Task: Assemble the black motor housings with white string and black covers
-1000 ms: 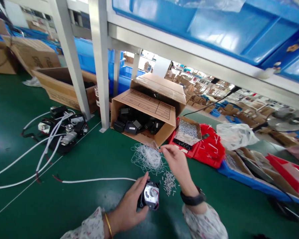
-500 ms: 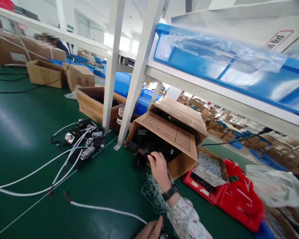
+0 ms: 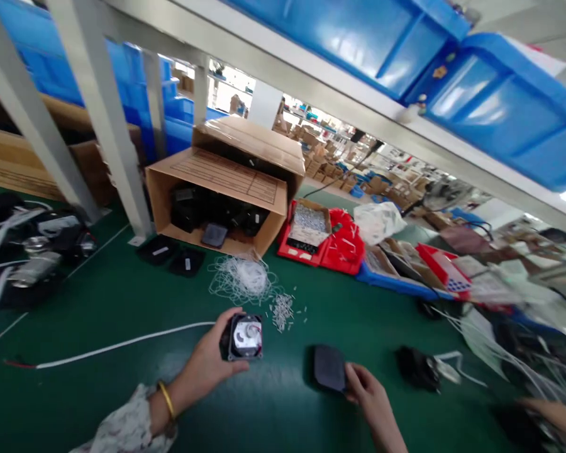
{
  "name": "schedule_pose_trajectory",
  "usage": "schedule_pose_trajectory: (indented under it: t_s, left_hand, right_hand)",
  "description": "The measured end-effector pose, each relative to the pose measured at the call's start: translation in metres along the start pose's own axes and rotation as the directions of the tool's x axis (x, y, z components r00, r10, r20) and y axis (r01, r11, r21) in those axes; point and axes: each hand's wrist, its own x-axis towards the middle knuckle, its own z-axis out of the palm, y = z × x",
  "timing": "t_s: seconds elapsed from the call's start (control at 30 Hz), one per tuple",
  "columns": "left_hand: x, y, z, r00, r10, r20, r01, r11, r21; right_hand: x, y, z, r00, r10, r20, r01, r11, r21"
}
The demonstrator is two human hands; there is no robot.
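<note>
One head cam here, looking forward and down across the green bench [image 3: 273, 402], pretty close in, with the left hand [image 3: 217, 349] and right hand [image 3: 366, 391] both low in frame. View's tilted too, so the shelf rail [image 3: 311, 87] slopes down to the right. Past the bench's far edge it catches the room [image 3: 377, 184] behind.

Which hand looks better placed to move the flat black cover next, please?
Probably the right hand: its fingers grip the flat black cover by its edge, while the left hand holds the open black housing.
</note>
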Motion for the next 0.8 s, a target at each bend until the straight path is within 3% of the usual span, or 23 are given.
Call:
schedule_pose_trajectory:
  t_s: [0.07,0.13,0.2,0.27,0.4,0.47,0.53,0.63,0.73,0.8]
  left_hand:
    - [0.002,0.000,-0.001,1.000,0.010,0.025,-0.009,1.000,-0.008]
    - [0.003,-0.001,-0.001,0.999,0.002,0.044,-0.001,1.000,-0.022]
    - [0.002,-0.002,0.000,0.999,-0.009,0.052,0.011,0.999,-0.031]
    - [0.000,-0.001,0.000,0.998,-0.005,0.057,0.008,0.999,-0.045]
    - [0.000,-0.002,-0.002,0.996,0.046,0.072,-0.040,0.995,-0.089]
    - [0.001,-0.004,-0.002,0.993,0.085,0.078,-0.076,0.991,-0.114]
    - [0.002,-0.008,-0.001,0.990,0.122,0.076,-0.112,0.985,-0.129]
    - [0.002,-0.014,0.002,0.989,0.139,0.043,-0.135,0.986,-0.101]
    - [0.001,-0.018,0.002,0.985,0.174,0.005,-0.173,0.983,-0.054]
    - [-0.001,-0.016,0.001,0.975,0.224,0.003,-0.224,0.975,-0.001]
  right_hand:
    - [-0.007,-0.008,0.001,0.988,-0.153,-0.006,0.146,0.952,-0.268]
    - [-0.009,-0.017,0.008,0.948,-0.257,0.189,0.315,0.847,-0.429]
    - [-0.011,-0.024,0.016,0.880,-0.250,0.404,0.430,0.779,-0.455]
    - [-0.011,-0.032,0.023,0.851,-0.237,0.469,0.456,0.777,-0.434]
    - [-0.015,-0.064,0.040,0.842,-0.303,0.446,0.437,0.868,-0.236]
    - [-0.022,-0.092,0.056,0.772,-0.417,0.480,0.512,0.855,-0.082]
    - [-0.029,-0.122,0.077,0.667,-0.546,0.506,0.620,0.784,0.029]
    - [-0.034,-0.159,0.109,0.535,-0.635,0.558,0.734,0.676,0.066]
    - [-0.032,-0.175,0.124,0.456,-0.603,0.654,0.774,0.631,0.043]
    - [-0.031,-0.171,0.124,0.441,-0.580,0.685,0.759,0.649,0.061]
